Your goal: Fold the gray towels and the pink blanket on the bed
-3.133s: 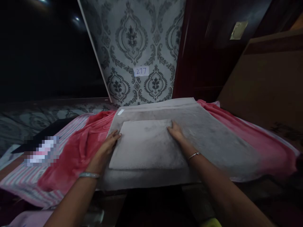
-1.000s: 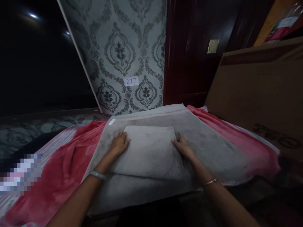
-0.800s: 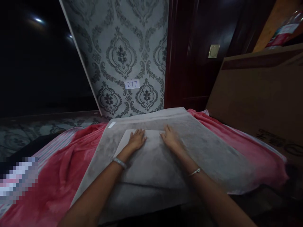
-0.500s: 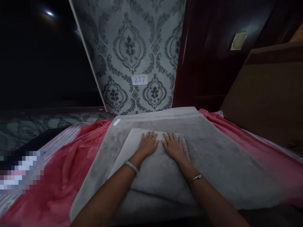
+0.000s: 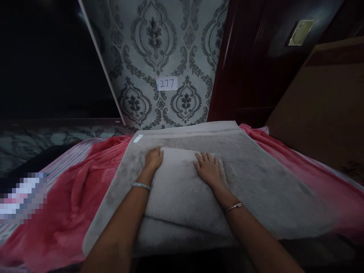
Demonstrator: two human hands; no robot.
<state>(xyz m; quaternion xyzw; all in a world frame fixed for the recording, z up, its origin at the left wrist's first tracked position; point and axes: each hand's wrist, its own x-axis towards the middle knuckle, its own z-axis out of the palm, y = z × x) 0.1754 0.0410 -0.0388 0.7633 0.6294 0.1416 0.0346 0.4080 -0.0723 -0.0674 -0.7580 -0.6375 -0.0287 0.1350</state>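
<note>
A folded grey towel (image 5: 182,189) lies on top of a larger grey towel (image 5: 256,197) spread out flat with a white label at its far left corner. My left hand (image 5: 153,157) is at the folded towel's far left corner, its fingers curled in at the edge; the fingertips are partly hidden. On the far right part of the folded towel my right hand (image 5: 209,167) rests flat, palm down with the fingers spread. Each wrist wears a bracelet.
Under the towels is a red plush blanket (image 5: 65,201), showing on both sides. Patterned wallpaper (image 5: 153,102) with a "277" paper label (image 5: 167,83) rises behind. A dark screen (image 5: 51,68) stands left, and a brown cardboard-like panel (image 5: 327,102) right.
My left hand has slid left from the middle of the folded towel to its far left corner, and its fingers have curled. My right hand stays flat in place.
</note>
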